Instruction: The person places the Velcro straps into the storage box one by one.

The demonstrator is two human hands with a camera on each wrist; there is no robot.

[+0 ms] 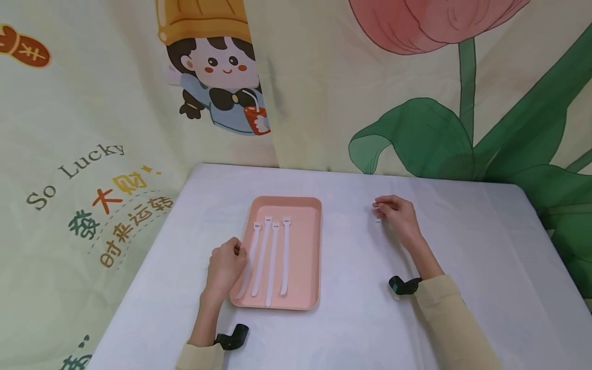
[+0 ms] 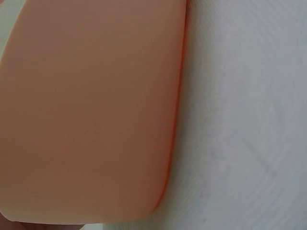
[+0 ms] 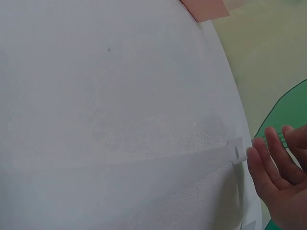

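Note:
A pink tray (image 1: pixel 302 257) lies on the table, with several white cable straps (image 1: pixel 273 257) side by side in it, their slotted heads toward the far end. My left hand (image 1: pixel 225 264) is at the tray's left rim with curled fingers, gripping the edge. The left wrist view is mostly filled by the tray's pink surface (image 2: pixel 96 110); only bits of fingers show at the bottom left. Over the table to the right of the tray, my right hand (image 1: pixel 399 218) pinches a white cable strap (image 3: pixel 206 155) by its slotted head. Most of that strap is hard to see in the head view.
A white cloth covers the table (image 1: pixel 351 329). Behind its far edge hangs a printed backdrop (image 1: pixel 314 103) with a cartoon figure and a large flower. Black wrist cameras (image 1: pixel 233 337) are worn on both wrists.

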